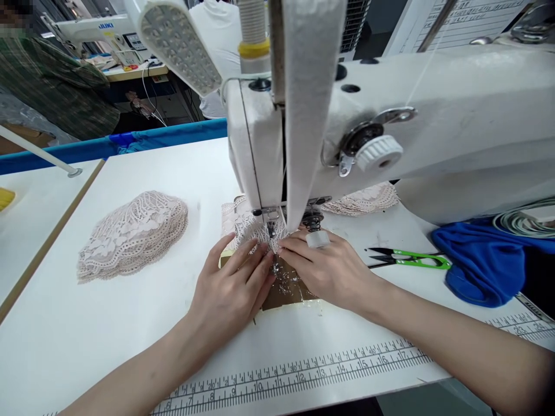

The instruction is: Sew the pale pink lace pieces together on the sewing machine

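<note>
A piece of pale pink lace [249, 228] lies under the needle and presser foot [272, 229] of a white sewing machine [255, 144]. My left hand [232, 283] rests on the lace from the left, its fingers spread and their tips close to the foot. From the right, my right hand [333, 268] lays its stretched fingers on the lace's edge, partly behind a machine knob. Both hands press the lace rather than wrap round it. Loose thread bits [284, 280] are scattered over the brown plate [277, 297] between my hands.
A stack of lace pieces [134, 234] lies left, another lace pile [364, 199] behind the machine. Green-handled thread snips [410, 259] and blue cloth [481, 260] are at right. A printed ruler [299, 375] runs along the front edge. Another person [52, 81] works beyond the blue-edged table.
</note>
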{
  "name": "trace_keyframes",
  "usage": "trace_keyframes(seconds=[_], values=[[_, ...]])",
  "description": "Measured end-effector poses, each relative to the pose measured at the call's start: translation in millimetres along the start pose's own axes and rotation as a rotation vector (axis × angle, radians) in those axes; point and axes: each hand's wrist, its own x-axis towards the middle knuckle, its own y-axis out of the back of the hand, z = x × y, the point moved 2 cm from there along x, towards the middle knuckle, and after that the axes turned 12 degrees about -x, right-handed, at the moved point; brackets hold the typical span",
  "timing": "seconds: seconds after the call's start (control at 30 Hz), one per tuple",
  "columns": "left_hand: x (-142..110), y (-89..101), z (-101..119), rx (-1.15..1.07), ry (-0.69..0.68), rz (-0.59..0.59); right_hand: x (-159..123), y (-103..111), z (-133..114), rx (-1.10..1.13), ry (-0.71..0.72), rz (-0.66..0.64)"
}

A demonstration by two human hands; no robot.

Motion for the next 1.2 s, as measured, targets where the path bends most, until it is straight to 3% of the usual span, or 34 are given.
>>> trace_keyframes(seconds=[1.2], values=[[5,-9.0,-18,-0.050,0.085,-0.013,3,-11,4,-0.112,-0.001,-0.097]])
